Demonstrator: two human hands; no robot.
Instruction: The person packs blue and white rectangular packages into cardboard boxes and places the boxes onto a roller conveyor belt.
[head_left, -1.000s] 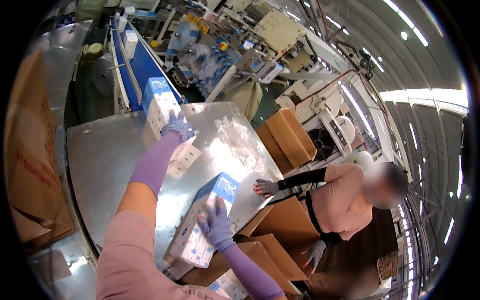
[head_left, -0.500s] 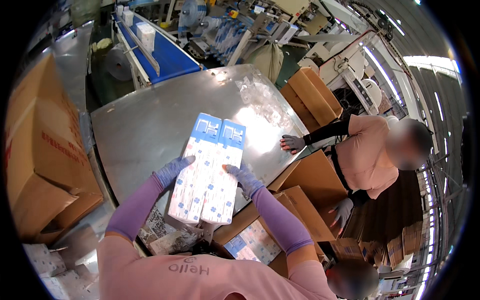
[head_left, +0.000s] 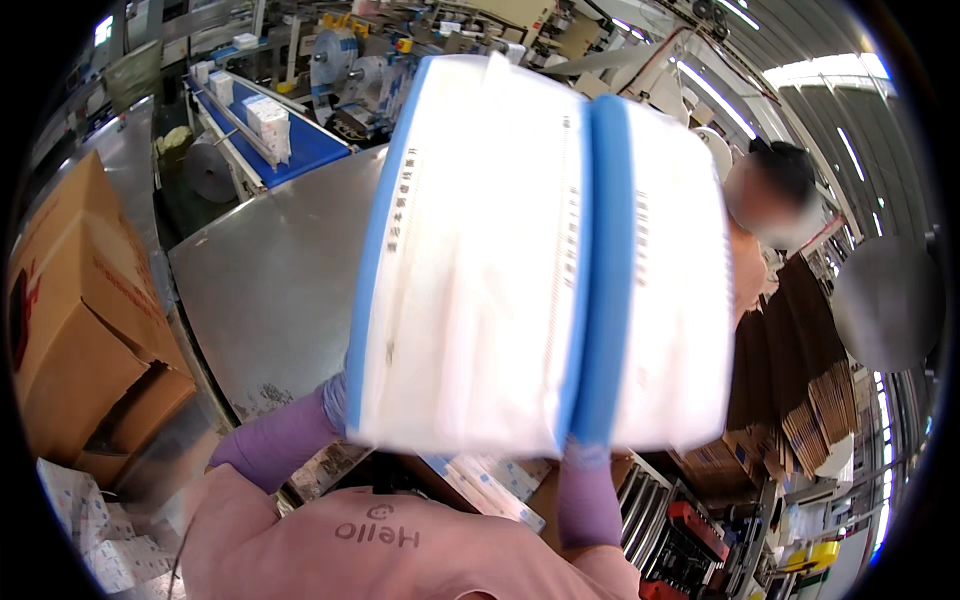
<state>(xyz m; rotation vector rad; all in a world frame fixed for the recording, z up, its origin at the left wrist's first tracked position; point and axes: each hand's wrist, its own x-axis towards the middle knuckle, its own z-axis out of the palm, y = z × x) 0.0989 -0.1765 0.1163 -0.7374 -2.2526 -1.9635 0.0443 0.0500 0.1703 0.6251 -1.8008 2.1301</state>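
Two white-and-blue wrapped packs, the left one [head_left: 470, 270] and the right one [head_left: 675, 290], are raised close to the head camera side by side and fill the middle of the picture. My left hand [head_left: 336, 398] grips the lower left side of the left pack; its fingers are mostly out of sight behind it. At the lower edge, where the packs meet, my right hand [head_left: 588, 452] supports them, its fingers hidden. Both hands wear pale purple gloves. Below the packs, similar printed packs [head_left: 490, 490] lie in a partly hidden carton.
The metal table [head_left: 270, 275] stretches behind the packs. A large cardboard box [head_left: 120, 310] stands at left. Packs ride a blue conveyor belt [head_left: 320, 165] at far left. Flattened cartons [head_left: 790, 370] and a roller conveyor [head_left: 650, 510] are at right, near a partly hidden co-worker [head_left: 750, 270].
Both packs have come up from over the table toward the head camera, and now show a plain white face with blue edges. The view has shifted, and the co-worker's hands are now hidden.
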